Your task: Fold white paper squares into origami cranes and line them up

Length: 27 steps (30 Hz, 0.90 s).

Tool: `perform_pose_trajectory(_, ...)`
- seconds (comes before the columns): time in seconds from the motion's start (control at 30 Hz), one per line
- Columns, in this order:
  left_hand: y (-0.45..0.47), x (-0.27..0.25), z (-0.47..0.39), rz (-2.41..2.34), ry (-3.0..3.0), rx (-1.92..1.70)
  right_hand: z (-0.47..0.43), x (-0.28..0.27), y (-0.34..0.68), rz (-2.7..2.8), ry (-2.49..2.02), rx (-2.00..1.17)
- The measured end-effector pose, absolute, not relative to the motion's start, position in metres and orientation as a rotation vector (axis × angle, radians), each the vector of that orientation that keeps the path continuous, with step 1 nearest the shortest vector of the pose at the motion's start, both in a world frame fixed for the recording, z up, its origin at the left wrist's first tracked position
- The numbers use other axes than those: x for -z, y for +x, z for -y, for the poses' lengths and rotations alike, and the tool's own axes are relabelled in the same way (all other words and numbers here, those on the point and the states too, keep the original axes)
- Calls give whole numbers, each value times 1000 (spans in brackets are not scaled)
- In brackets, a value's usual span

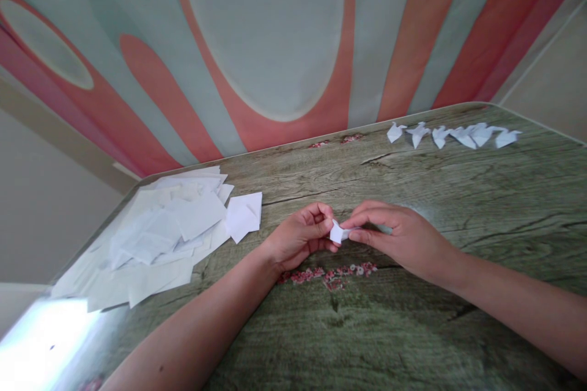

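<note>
A small folded piece of white paper (337,233) is held between my two hands, over the middle of the table. My left hand (306,232) pinches its left side between thumb and fingers, the other fingers curled. From the right, my right hand (389,229) grips the paper's other end between thumb and fingertips. Part of the paper is hidden by the fingers, so its full shape does not show. To the left of my left hand lie a few square white sheets (244,214).
A large loose pile of white paper sheets (202,214) covers the table's left side. Several folded white paper birds (417,133) stand in a row at the back right. The wood-grain table (458,195) meets a patterned wall covering (293,128) at its far edge.
</note>
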State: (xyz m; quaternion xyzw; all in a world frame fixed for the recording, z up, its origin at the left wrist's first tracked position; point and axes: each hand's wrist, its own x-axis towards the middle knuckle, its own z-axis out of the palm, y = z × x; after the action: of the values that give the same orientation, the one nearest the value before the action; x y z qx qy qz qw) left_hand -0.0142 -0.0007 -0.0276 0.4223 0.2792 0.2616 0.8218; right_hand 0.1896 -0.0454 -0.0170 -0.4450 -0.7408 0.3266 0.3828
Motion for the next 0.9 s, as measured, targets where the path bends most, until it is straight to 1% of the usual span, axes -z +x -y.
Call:
perform_pose_trajectory(0.13, -14, 29, 1, -596, 888, -566, 45, 19, 189, 1910, -1098, -770)
perform_pose_trajectory(0.7, -11, 26, 2, -607, 867, -590, 46, 22, 188, 1878, -1101, -730)
perform_pose_trajectory(0.8, -11, 24, 2, -600, 866, -608, 45, 20, 189, 1810, -1158, -827)
perform_pose_trajectory(0.9, -13, 21, 0, -598, 862, -663, 43, 20, 190, 1634, -1244, -1071)
